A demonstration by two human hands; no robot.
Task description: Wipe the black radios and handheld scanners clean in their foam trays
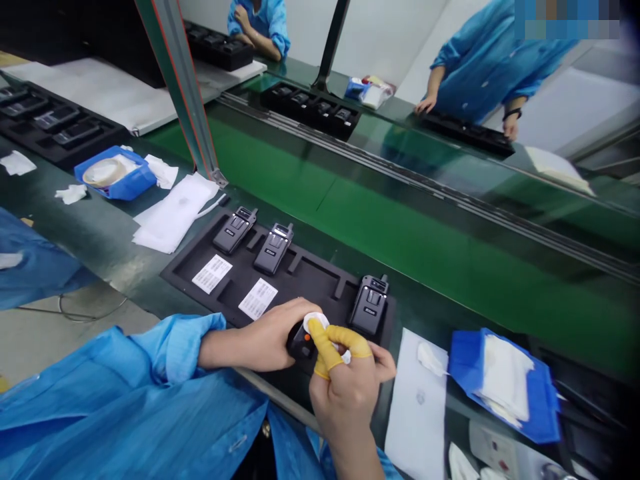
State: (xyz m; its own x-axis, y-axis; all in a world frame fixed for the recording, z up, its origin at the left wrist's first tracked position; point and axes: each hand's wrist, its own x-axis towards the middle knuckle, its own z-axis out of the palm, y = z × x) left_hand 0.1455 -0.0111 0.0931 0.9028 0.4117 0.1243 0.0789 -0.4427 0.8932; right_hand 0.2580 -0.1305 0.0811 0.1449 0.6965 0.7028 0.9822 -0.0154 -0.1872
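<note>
1. Wiping a black handset [301,341] with a small white pad [316,320], over the near edge of the black tray [185,270]; judged to be mid-wipe, around the end with the orange button.
2. Clamping the handset from the left with the left hand [270,340], fingers curled shut over its body and hiding most of it.
3. Pinching the pad with the right hand [345,387], thumb and forefinger closed on it, both sheathed in yellow finger cots [345,335], and pressing it against the handset.
4. Calling next, by the look of it, for a steady left-hand hold, light pressure, and bare skin kept off the wiped face.
5. Leaving untouched three more handsets [273,248] seated in the tray, two paper labels [258,298], and a blue tray of white wipes [465,363] to the right.
</note>
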